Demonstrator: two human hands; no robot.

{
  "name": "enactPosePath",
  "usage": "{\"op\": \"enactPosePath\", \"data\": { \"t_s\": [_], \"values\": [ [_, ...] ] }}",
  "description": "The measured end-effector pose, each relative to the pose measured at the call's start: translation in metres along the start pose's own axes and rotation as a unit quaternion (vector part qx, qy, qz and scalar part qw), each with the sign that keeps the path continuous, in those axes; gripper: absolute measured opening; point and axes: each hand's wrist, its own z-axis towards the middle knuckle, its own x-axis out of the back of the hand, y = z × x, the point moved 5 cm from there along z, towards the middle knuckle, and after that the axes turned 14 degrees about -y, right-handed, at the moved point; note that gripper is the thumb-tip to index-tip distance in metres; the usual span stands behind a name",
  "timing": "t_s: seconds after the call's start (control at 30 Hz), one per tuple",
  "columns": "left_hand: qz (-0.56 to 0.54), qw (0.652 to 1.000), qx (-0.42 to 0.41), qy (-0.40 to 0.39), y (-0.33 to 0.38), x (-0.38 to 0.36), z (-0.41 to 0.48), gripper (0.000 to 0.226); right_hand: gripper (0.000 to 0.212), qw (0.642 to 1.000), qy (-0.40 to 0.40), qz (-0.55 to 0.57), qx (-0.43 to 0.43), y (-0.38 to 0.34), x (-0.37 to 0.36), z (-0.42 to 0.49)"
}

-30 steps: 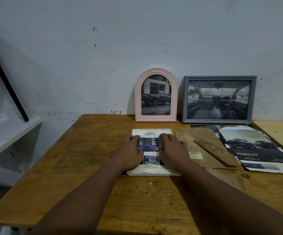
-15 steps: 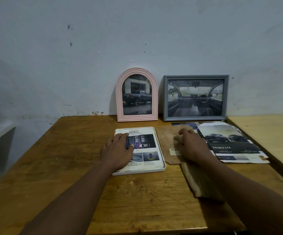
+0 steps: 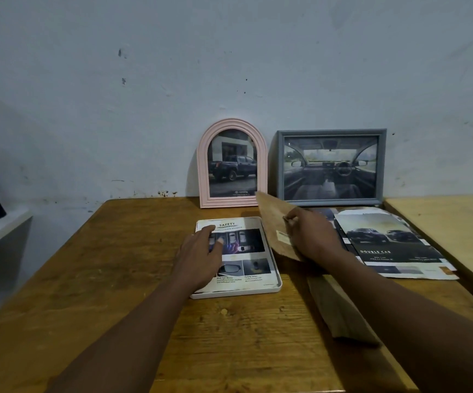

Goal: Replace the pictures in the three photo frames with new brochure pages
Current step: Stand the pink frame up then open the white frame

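White frame [image 3: 277, 285] flat on wooden table [image 3: 116, 265], brochure page [image 3: 246, 251] inside. Left hand [image 3: 201, 256] spread flat on page. Right hand [image 3: 312, 236] pinching brown backing board [image 3: 275, 219], tilted up just right of frame.

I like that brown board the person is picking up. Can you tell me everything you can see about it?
The brown backing board is a thin, flat panel that looks like pressed fibreboard, with a small pale label near its lower edge. The right hand grips it with the fingers curled over its right edge, so it is tilted up off the wooden table. It sits between the white frame and the brochure pages.
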Motion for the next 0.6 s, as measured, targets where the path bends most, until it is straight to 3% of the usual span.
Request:
{"op": "enactPosePath", "data": {
  "t_s": [0.17, 0.33, 0.6],
  "values": [
    [-0.064, 0.998, -0.005, 0.024, 0.001, 0.002, -0.003, 0.045, 0.034, 0.991, -0.075, -0.098, 0.053, -0.056, -0.031, 0.001],
    [-0.096, 0.994, 0.005, 0.060, 0.000, 0.004, -0.006, 0.049, 0.035, 0.976, -0.072, -0.199, 0.055, -0.097, -0.051, -0.003],
    [-0.088, 0.994, 0.014, 0.068, -0.004, 0.004, -0.005, 0.048, 0.040, 0.977, -0.094, -0.178, 0.064, -0.119, -0.062, -0.004]
  ]
}}
